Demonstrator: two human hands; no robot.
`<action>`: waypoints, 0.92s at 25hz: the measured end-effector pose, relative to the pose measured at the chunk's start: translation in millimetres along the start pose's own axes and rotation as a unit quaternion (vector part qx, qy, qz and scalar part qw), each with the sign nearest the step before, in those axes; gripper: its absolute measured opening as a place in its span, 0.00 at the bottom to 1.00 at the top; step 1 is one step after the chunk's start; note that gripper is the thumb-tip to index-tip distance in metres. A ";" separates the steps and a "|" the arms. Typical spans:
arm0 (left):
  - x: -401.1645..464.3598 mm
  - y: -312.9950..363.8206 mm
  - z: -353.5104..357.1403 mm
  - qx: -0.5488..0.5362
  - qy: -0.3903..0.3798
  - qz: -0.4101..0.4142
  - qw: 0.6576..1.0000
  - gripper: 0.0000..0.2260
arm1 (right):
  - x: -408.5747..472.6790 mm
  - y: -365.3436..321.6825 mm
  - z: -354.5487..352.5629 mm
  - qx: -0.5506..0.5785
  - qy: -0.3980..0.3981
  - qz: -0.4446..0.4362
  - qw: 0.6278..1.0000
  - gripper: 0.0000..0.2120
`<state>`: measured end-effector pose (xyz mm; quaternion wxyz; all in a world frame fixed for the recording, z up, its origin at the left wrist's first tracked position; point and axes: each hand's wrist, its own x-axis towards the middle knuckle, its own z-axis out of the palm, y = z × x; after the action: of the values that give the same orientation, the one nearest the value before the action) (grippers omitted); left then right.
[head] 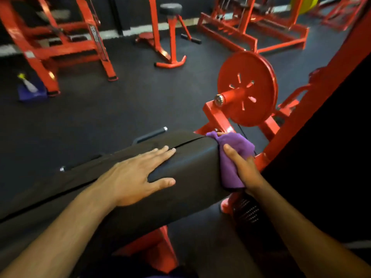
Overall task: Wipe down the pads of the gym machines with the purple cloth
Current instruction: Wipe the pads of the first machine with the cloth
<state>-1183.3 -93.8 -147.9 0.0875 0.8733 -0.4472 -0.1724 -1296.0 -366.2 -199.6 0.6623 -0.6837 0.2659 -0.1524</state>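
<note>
A long black pad (pixel 192 167) on a red machine runs from the lower left toward the centre. My left hand (pixel 136 173) lies flat on top of it, fingers straight and spread. The purple cloth (pixel 232 157) is pressed against the pad's right end face. My right hand (pixel 244 169) holds the cloth there, thumb on the near side and fingertips showing at the cloth's top edge. A dark seam crosses the pad just beyond my left fingertips.
A red weight plate (pixel 249 89) on a peg stands just beyond the cloth. A slanted red frame beam (pixel 321 93) rises at the right. Black handles (pixel 150 135) stick out behind the pad. More red machines (pixel 60 43) and a spray bottle (pixel 28 85) stand on the dark floor.
</note>
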 end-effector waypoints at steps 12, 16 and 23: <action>-2.8 18.6 -11.7 -0.002 -0.024 -0.035 0.999 0.35 | 6.2 20.8 -13.6 0.047 -0.053 -0.001 0.997 0.13; -2.2 19.9 -11.1 -0.014 -0.032 -0.039 0.999 0.35 | 13.9 17.4 -16.4 0.102 -0.064 0.036 0.992 0.15; -1.8 22.4 -13.1 -0.018 -0.036 -0.045 0.998 0.35 | -26.5 57.7 -26.9 0.121 -0.033 0.111 0.986 0.22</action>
<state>-1196.2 -105.4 -128.6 0.0791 0.8841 -0.4070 -0.2158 -1342.0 -372.4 -250.6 0.7612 -0.5696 0.2977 -0.0865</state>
